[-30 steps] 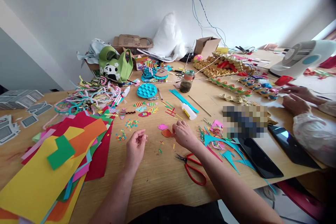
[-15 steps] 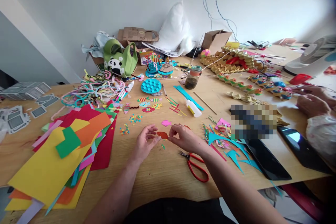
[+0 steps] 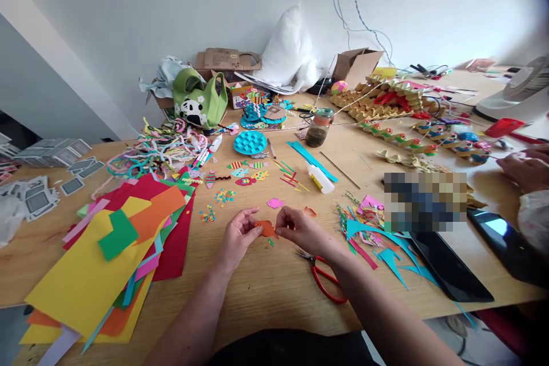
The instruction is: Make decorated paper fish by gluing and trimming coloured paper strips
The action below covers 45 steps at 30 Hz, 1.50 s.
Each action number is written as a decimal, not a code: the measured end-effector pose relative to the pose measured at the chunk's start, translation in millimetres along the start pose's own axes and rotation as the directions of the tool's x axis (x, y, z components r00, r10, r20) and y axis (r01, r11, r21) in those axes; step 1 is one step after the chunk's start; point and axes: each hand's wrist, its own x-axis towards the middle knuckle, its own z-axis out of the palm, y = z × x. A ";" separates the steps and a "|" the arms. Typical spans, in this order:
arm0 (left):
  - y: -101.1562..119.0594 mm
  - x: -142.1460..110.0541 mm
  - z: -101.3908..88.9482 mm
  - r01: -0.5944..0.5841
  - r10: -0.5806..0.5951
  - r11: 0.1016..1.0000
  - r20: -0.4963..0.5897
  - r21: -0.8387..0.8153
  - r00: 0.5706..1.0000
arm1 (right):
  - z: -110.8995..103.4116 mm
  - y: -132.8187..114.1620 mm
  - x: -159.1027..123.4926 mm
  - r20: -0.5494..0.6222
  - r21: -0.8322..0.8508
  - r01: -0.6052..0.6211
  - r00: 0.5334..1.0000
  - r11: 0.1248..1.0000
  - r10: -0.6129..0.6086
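Observation:
Between my two hands is an orange paper fish (image 3: pixel 266 229), held just over the table. My left hand (image 3: pixel 241 234) pinches its left end between thumb and fingers. At the tail end, the fingertips of my right hand (image 3: pixel 298 227) are closed on the fish too. Just beyond lies a pink paper fish (image 3: pixel 275 203), flat on the wood. Tiny green scraps (image 3: pixel 270 243) lie below the orange fish. Red-handled scissors (image 3: pixel 326 280) rest beside my right forearm, partly covered by it. Several decorated paper fish (image 3: pixel 246 181) lie farther back.
Coloured paper sheets (image 3: pixel 86 274) are heaped at left, with pipe cleaners (image 3: pixel 158 151) behind. A glue bottle (image 3: pixel 321 178), blue plate (image 3: pixel 249 142) and glass jar (image 3: pixel 317 128) stand mid-table. Paper scraps (image 3: pixel 364 223) and a black phone (image 3: pixel 450 269) lie right, near another person's hand (image 3: pixel 517 168).
The orange fish has turned so more of its flat side shows. Both hands keep hold of it. The view has shifted slightly left.

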 end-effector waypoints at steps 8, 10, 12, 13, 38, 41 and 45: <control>0.1 2.8 -2.7 -0.009 0.008 1.000 -0.085 -0.015 0.996 | -26.0 8.3 9.6 -0.151 -0.026 0.017 0.988 1.000 -0.021; 0.3 4.4 -4.9 -0.017 0.013 0.999 -0.125 -0.029 0.992 | -36.4 9.7 12.7 -0.261 -0.084 0.004 0.965 0.996 -0.026; 0.6 5.5 -6.7 -0.030 0.023 0.999 -0.167 -0.043 0.986 | -42.5 9.4 14.1 -0.306 -0.068 -0.001 0.952 0.998 -0.020; 0.7 5.8 -7.3 -0.035 0.026 0.998 -0.182 -0.045 0.983 | -43.2 8.6 13.7 -0.306 -0.055 0.000 0.952 0.998 -0.017; 0.5 14.4 -21.5 -0.179 0.106 0.978 -0.475 -0.111 0.873 | 2.8 16.8 -0.6 -0.074 -0.721 0.038 0.989 0.692 -0.132; 0.7 14.7 -21.4 -0.176 0.086 0.974 -0.484 -0.144 0.871 | 1.3 15.6 -9.5 -0.044 -0.700 0.087 0.985 0.709 -0.165; 3.9 13.6 -20.6 -0.185 0.081 0.968 -0.489 -0.168 0.869 | 6.4 15.3 -18.5 0.033 -0.718 0.141 0.985 0.682 -0.168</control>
